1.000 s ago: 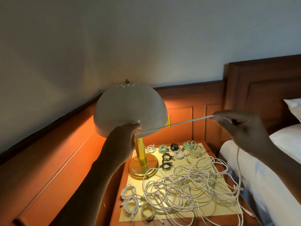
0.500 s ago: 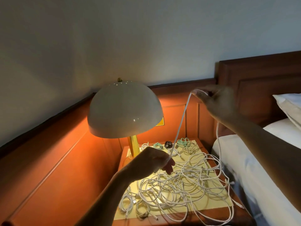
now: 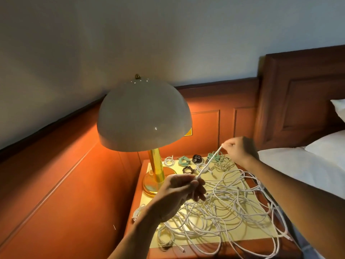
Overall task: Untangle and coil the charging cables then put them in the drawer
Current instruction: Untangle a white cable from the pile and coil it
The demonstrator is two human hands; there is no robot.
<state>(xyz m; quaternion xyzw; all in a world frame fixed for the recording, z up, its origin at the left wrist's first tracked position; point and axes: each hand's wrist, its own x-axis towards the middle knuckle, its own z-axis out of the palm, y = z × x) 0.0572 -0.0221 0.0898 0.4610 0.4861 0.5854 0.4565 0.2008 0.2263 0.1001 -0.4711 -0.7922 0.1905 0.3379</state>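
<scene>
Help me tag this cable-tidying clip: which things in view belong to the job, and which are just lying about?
Job: taut white cable, pinched between left hand and right hand; tangled white cables; coiled cables at the back of the nightstand.
Lying about: lamp; bed; headboard.
No drawer is in view.

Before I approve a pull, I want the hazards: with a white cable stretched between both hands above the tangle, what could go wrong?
The white cable, taut between the left hand and the right hand, likely runs into the tangle; pulling could tighten knots. Dragged loops might sweep the coiled cables at the back. The left hand is near the lamp; a snag could jolt it.
</scene>
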